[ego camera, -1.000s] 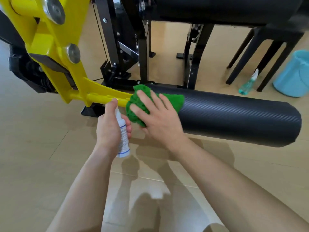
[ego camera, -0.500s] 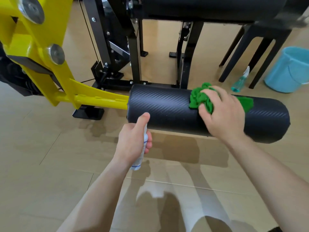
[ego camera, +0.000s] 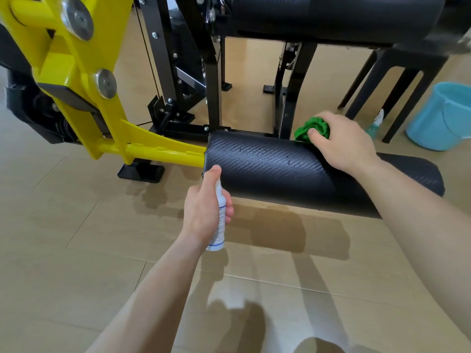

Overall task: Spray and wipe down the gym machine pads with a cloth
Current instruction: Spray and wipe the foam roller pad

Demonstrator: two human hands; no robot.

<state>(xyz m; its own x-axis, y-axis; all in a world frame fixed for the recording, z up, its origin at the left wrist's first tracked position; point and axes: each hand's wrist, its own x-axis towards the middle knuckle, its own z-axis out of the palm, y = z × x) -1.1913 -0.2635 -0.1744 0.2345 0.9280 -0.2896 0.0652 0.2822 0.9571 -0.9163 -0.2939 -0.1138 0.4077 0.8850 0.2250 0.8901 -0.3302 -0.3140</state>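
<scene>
1. While the left hand held the spray bottle upright just in front of the roller pad, its fingers were wrapped fully round the body. One digit was up on the nozzle, aimed at the pad's left end.
2. On the pad's top far edge, about mid-length, sat the right hand, fingers curled tight round a bunched green cloth. The cloth touched the pad.
3. The pad hung off the yellow arm, clear of the floor. Droplets showed on its top, between the two hands. That stretch looked sprayed but not yet wiped.
4. Risk: the cloth was balled up, so the contact patch was small. A pass like that would likely leave wet strips, mostly on the near face and underside.
5. Risk: the bottle was close to the pad's end. Another squirt could overshoot onto the yellow arm or drip down, and a wet floor is a slip hazard.
6. Risk: a roller of this kind probably turns on its bar. Hard pressure across it could spin it, so the cloth would skid rather than scrub.
7. The pad's right end sat under the forearm, so I couldn't tell whether it was wet or dry. Easy to miss.
8. The bench pad above wasn't readable either. My guess is it needed doing too.
</scene>
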